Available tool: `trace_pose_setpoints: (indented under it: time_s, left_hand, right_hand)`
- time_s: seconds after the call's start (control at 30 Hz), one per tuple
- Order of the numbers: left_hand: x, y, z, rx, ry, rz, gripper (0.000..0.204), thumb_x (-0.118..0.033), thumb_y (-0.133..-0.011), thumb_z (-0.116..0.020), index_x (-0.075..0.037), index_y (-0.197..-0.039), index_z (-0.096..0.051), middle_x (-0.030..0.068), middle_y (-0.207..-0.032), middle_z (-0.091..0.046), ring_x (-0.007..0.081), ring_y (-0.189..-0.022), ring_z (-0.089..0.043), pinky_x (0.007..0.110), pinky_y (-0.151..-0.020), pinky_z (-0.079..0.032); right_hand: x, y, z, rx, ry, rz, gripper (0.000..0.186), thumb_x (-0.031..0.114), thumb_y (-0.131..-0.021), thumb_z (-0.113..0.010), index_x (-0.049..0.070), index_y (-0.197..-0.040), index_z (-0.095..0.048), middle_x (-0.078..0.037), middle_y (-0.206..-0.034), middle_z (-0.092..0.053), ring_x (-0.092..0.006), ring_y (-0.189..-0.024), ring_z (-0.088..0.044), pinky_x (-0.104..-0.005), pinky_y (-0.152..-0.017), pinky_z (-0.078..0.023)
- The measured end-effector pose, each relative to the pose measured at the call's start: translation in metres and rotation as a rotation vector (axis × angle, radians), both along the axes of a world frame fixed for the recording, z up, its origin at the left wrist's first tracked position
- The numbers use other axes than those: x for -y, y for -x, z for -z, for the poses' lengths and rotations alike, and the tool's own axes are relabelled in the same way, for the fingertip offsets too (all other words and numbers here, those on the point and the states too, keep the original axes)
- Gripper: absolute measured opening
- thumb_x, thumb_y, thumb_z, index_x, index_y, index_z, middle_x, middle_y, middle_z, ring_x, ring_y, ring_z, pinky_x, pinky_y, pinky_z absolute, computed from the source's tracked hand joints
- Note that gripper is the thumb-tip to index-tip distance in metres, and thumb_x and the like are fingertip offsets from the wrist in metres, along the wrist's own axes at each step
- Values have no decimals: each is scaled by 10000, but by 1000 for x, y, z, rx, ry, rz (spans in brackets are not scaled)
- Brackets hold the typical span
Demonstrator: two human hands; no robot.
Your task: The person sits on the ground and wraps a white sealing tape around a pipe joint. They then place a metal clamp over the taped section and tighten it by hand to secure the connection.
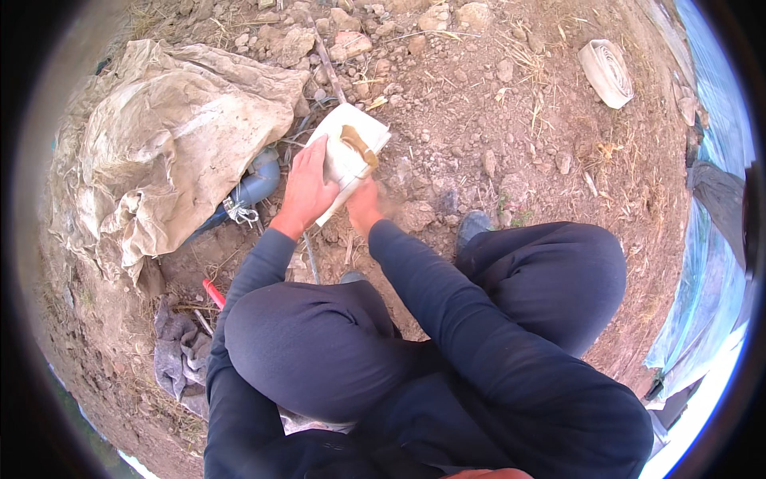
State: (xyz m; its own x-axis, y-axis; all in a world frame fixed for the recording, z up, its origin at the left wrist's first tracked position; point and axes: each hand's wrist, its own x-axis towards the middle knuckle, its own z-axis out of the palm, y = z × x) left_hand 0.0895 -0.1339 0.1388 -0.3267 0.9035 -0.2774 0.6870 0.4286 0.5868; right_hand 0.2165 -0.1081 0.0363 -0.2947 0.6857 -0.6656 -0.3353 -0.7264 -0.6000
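My left hand (309,182) grips the near left side of a white, squarish object (333,132), perhaps folded material, with a brown, curved patch on it. My right hand (363,203) is at its lower right, partly hidden beneath it, fingers out of sight. Just left of my hands, a blue pipe (257,186) with pale cord (240,210) tied on it comes out from under a dirty beige sheet (175,136). A thin stick or rod (322,56) runs along the soil behind the white object.
A coiled pale strap (605,73) lies at upper right on stony soil. Blue plastic sheeting (698,271) runs along the right edge. A red tool handle (214,293) and grey cloth (179,351) are at lower left. My bent knees (303,343) frame the lower middle.
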Motion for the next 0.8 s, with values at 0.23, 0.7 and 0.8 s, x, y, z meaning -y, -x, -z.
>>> trace_pose_setpoints:
  time_s: [0.23,0.7,0.8]
  left_hand:
    - [1,-4,-39,643,-171,-340,887,-453,-932,-732,69,-1558,-383,247,-1534,-484,331,-1413,-498,406,-1169,-400]
    - [-8,8,-68,565,156,-547,971,-498,-869,-758,-41,-1618,-340,227,-1404,-581,319,-1190,-627,490,-821,-564]
    - [13,18,-60,592,188,-597,735,-266,-837,-701,-45,-1510,-505,139,-1120,-705,211,-928,-701,348,-637,-592]
  right_hand:
    - [10,12,-7,62,-85,19,541,-14,-881,-768,-23,-1385,-569,-102,-1284,-693,-180,-1113,-665,-324,-954,-543]
    - [41,25,-4,391,-355,-111,472,133,-836,-833,-23,-1240,-645,-194,-1100,-758,-264,-1007,-705,-380,-913,-538]
    - [34,24,-8,375,-282,-114,493,144,-827,-861,-40,-1234,-654,-195,-1104,-762,-261,-1000,-708,-381,-918,-538]
